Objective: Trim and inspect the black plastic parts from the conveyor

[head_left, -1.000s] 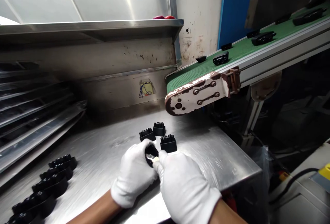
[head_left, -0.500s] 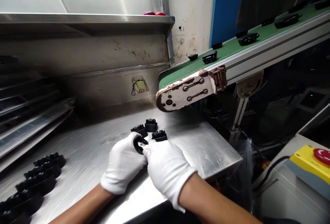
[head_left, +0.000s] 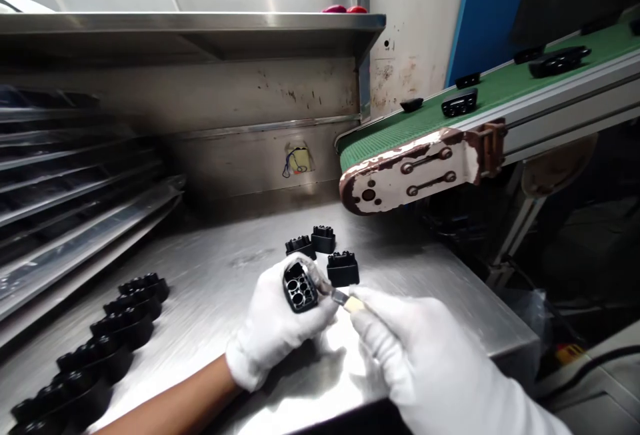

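My left hand (head_left: 273, 328), in a white glove, is closed around a black plastic part (head_left: 299, 285) with several round holes in its face, held just above the steel table (head_left: 210, 288). My right hand (head_left: 420, 355), also gloved, pinches a small blade tool (head_left: 345, 299) whose metal tip touches the right edge of that part. Three similar black parts (head_left: 325, 251) sit on the table just beyond my hands.
A row of several black parts (head_left: 100, 348) lies along the table's left front. A green conveyor belt (head_left: 480, 95) carrying more black parts ends above the table's right side. Stacked metal trays (head_left: 65, 175) stand at left, a steel shelf (head_left: 200, 21) overhead.
My left hand has turned the black part so its holed face shows. My right hand has drawn back to the right, with the blade tip now at the part's edge.
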Motion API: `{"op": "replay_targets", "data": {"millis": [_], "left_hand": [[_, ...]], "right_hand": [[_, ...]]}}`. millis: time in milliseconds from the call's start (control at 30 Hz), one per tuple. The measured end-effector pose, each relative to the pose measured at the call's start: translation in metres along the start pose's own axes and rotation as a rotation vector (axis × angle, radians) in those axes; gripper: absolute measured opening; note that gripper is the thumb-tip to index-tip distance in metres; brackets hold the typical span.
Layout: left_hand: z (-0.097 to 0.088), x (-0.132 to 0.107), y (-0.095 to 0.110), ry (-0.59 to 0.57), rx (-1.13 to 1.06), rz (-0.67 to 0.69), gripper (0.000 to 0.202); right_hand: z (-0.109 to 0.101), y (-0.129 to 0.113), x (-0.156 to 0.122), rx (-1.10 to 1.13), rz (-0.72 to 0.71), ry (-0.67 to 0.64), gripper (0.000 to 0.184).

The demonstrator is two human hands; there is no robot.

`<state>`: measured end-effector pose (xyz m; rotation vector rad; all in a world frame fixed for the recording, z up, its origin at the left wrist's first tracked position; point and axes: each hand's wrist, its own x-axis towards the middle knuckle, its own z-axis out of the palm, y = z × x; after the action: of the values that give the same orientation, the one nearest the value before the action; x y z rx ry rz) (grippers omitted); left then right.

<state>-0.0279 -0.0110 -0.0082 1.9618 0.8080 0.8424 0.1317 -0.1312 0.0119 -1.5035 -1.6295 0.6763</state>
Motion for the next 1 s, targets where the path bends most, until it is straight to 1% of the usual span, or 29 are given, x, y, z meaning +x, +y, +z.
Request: {"op": "replay_targets", "data": {"millis": [67, 100, 200, 233, 300, 400, 467, 567, 600, 633, 700, 800, 900, 1000], "left_hand": [[0.000, -0.002, 0.004, -0.037, -0.127, -0.063, 0.018], [0.000, -0.003, 0.006, -0.066, -0.199, -0.099, 0.018], [0.000, -0.007, 0.008, -0.159, -0.362, -0.178, 0.021], [0.000, -0.007, 0.008, -0.176, -0.368, -0.190, 0.021], [0.000, -0.007, 0.007, -0.193, -0.310, -0.196, 0.022], [0.000, -0.005, 0.007, -0.208, -0.267, -0.218, 0.019], [-0.001, -0.002, 0.009, -0.309, -0.288, -0.291, 0.017], [-0.003, 0.001, 0.015, -0.494, -0.256, -0.403, 0.017], [-0.004, 0.002, 0.016, -0.517, -0.239, -0.422, 0.018], [-0.005, 0.003, 0.018, -0.532, -0.235, -0.437, 0.020], [-0.005, 0.004, 0.019, -0.556, -0.255, -0.468, 0.022], [-0.003, 0.003, 0.014, -0.566, -0.285, -0.487, 0.025], [0.001, 0.000, 0.005, -0.524, -0.325, -0.493, 0.027], [0.003, -0.003, -0.003, -0.525, -0.364, -0.503, 0.029]], "right_hand": [[0.000, 0.006, -0.002, 0.023, -0.001, 0.031, 0.030], [0.000, 0.010, -0.003, 0.025, -0.004, 0.040, 0.032], [0.001, 0.025, -0.006, -0.004, -0.059, 0.059, 0.045], [0.001, 0.031, -0.006, -0.029, -0.093, 0.062, 0.048], [0.002, 0.042, -0.005, -0.092, -0.149, 0.077, 0.052], [0.003, 0.057, -0.003, -0.146, -0.172, 0.094, 0.058], [0.005, 0.067, -0.002, -0.198, -0.184, 0.125, 0.059], [0.007, 0.077, -0.004, -0.375, -0.189, 0.119, 0.055], [0.008, 0.079, -0.005, -0.426, -0.192, 0.104, 0.054], [0.009, 0.081, -0.006, -0.457, -0.209, 0.097, 0.053], [0.009, 0.083, -0.007, -0.466, -0.280, 0.125, 0.051], [0.010, 0.084, -0.008, -0.456, -0.362, 0.166, 0.049], [0.009, 0.083, -0.008, -0.449, -0.370, 0.156, 0.049], [0.007, 0.084, -0.008, -0.425, -0.342, 0.116, 0.050]]}}
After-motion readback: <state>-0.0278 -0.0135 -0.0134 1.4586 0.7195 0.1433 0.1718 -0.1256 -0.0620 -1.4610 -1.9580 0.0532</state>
